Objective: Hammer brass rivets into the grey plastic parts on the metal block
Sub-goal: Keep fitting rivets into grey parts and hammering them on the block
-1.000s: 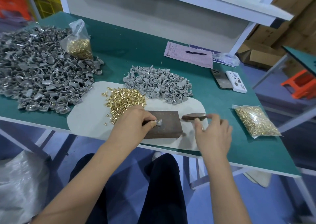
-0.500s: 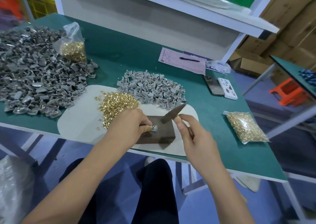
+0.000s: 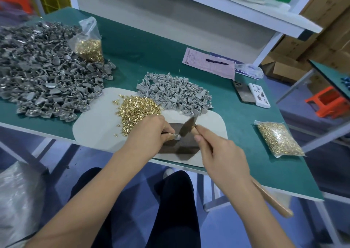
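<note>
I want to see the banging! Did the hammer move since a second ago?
Yes. The hammer, gripped by the right hand, lay beside the metal block on its right; now its head is over the block, by the grey part.

This is looking like a small factory assembly station. A green tabletop (image 3: 151, 44) on a white metal frame is carrying bulk stock: a large heap of grey parts (image 3: 37, 71), a smaller heap (image 3: 170, 92), a loose mound of brass rivets (image 3: 138, 107) and two clear bags of rivets (image 3: 89, 44) (image 3: 280, 139). A pink work form (image 3: 206, 63) with a pen (image 3: 216, 62) is lying at the back. Cardboard boxes (image 3: 322, 39) are standing stacked beside the bench, and another green workstation (image 3: 333, 73) is showing to the right.
</note>
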